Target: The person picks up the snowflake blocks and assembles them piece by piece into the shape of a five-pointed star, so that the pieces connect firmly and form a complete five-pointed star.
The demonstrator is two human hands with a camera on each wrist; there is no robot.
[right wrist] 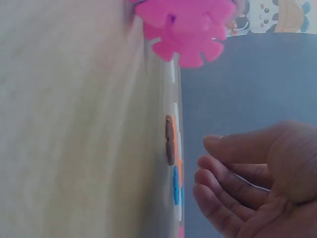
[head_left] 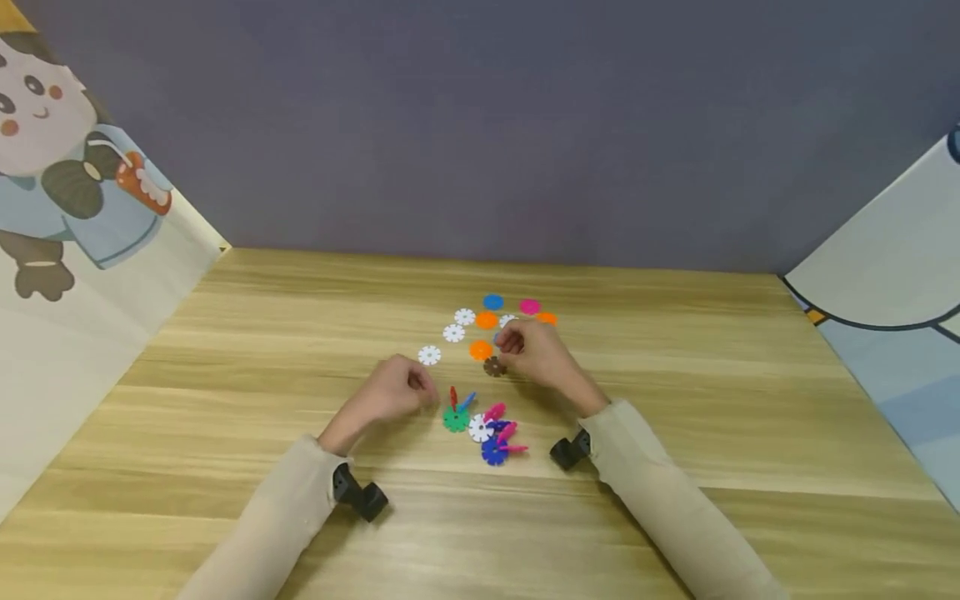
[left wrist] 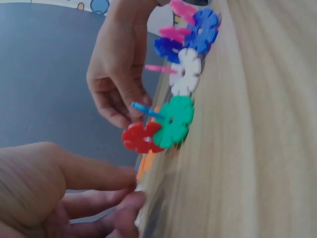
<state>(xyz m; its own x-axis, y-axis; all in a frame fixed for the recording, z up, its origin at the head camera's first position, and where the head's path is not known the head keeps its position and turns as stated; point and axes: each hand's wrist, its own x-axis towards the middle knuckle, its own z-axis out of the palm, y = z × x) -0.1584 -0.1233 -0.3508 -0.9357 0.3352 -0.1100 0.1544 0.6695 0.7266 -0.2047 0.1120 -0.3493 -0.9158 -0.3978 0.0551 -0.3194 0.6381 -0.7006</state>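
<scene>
Notched plastic discs joined in a chain lie before the body: a green disc (head_left: 455, 419), a white disc (head_left: 481, 428) and a dark blue disc (head_left: 494, 451). A red disc (left wrist: 141, 137) and a light blue disc (left wrist: 147, 110) stand slotted into the green one; pink discs (head_left: 507, 432) stand up farther along. Left of the green disc my left hand (head_left: 393, 389) hovers with fingers loosely bent, nothing visible in them. My right hand (head_left: 536, 354) hangs over the loose discs beside a brown disc (head_left: 493, 367); the right wrist view shows a gap between its thumb and fingers, holding nothing.
Loose discs lie farther back: several white discs (head_left: 453, 333), orange discs (head_left: 487, 320), a blue disc (head_left: 493, 302) and a pink disc (head_left: 529, 307). Behind the wooden table (head_left: 712, 392) rises a grey panel (head_left: 510, 133). Cartoon-printed sheets (head_left: 97, 183) flank it.
</scene>
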